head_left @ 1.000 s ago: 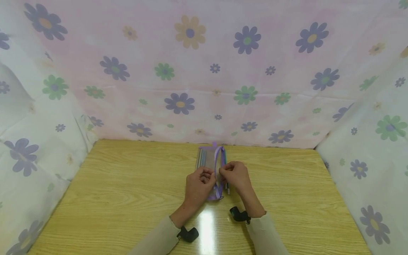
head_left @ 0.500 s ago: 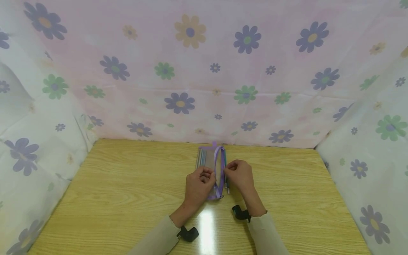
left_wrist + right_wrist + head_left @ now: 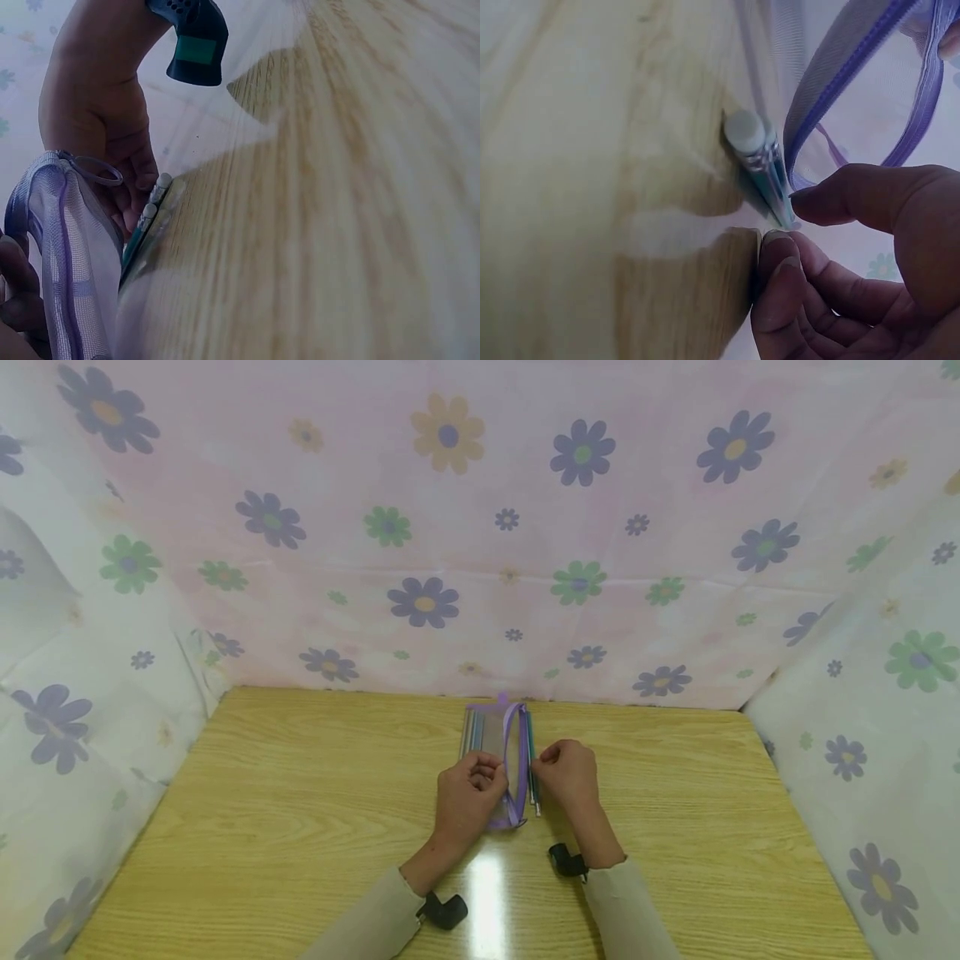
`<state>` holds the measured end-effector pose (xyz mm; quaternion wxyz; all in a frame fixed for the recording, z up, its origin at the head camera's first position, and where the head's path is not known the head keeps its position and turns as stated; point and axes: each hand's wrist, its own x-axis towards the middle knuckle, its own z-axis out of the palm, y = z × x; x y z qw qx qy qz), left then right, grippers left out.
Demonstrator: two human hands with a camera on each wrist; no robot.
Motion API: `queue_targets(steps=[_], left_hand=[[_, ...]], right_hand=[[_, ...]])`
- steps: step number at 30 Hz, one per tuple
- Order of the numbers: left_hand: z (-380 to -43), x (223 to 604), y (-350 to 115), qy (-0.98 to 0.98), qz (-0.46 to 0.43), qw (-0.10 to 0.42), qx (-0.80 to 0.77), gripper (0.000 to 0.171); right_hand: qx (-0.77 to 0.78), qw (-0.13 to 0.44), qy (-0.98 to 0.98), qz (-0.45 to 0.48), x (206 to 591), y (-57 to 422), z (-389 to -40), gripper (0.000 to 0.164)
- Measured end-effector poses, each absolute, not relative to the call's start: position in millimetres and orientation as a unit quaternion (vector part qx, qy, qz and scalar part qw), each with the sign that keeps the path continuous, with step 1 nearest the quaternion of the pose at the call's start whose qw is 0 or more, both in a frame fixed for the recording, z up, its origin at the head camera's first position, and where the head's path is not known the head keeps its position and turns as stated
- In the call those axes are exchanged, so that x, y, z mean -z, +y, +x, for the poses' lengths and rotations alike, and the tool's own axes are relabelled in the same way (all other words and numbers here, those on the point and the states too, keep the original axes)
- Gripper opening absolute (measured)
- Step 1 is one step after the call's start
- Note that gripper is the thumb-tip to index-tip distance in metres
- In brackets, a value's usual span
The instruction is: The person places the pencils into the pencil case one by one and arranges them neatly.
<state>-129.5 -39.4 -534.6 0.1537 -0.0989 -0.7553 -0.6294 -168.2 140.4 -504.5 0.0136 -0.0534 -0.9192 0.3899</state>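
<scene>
My left hand (image 3: 468, 797) pinches the near edge of a see-through mesh pencil case (image 3: 492, 731) with purple trim, its zipped mouth gaping. Through the mesh, several pale and grey sticks (image 3: 475, 731) show along the left side. Right beside the case, on the wooden table, lie two green-blue pencils (image 3: 530, 735) with white eraser ends toward me. My right hand (image 3: 572, 777) is at the pencils, its fingers curled. In the right wrist view its thumb (image 3: 836, 199) and fingertips stand on either side of the pencils' shafts; I cannot tell whether they grip one.
The wooden table (image 3: 300, 793) ends at a flower-patterned cloth (image 3: 480, 543) behind, with cloth walls at both sides. The case's far end lies close to the back cloth. Black wrist cameras (image 3: 567, 862) are strapped on both wrists.
My right hand has left the case's right edge and shifted right to the pencils. The left hand keeps its hold on the case, whose mouth stays spread.
</scene>
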Motion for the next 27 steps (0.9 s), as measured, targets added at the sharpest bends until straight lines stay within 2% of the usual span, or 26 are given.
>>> queue_targets(steps=[15,18,24,27], left_hand=[[-130.0,533.8,-39.4,-0.757,-0.096,0.156,0.627,0.005],[-130.0,533.2,-39.1,-0.757,-0.094,0.157,0.627,0.009],[-129.6,532.5,-38.8,-0.76,-0.093,0.154,0.625,0.007],[-129.7,532.3,-38.6,-0.76,-0.092,0.153,0.624,0.008]], right_hand=[[-0.355,0.023,-0.932,-0.067,506.7,139.1,-167.0,0.009],[-0.348,0.021,-0.934,-0.071,505.0,138.6,-166.0,0.017],[-0.307,-0.005,-0.948,-0.082,502.7,137.3,-165.6,0.04],[-0.287,-0.008,-0.954,-0.085,501.2,137.0,-165.3,0.042]])
